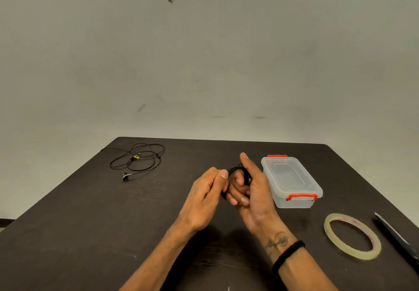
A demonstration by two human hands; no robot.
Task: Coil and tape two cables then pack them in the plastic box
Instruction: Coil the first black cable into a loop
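A thin black cable is wound in a small coil around the curled fingers of my right hand, held above the table's middle. My left hand pinches the same cable at its left side, thumb against fingers. A second black cable, an earphone lead with a yellow tag, lies loosely looped at the far left of the table. The clear plastic box with red clips stands closed just right of my right hand. A roll of clear tape lies flat at the near right.
The dark wooden table ends at a plain wall behind. A dark long tool, seemingly scissors, lies at the right edge beyond the tape. My right wrist wears a black band.
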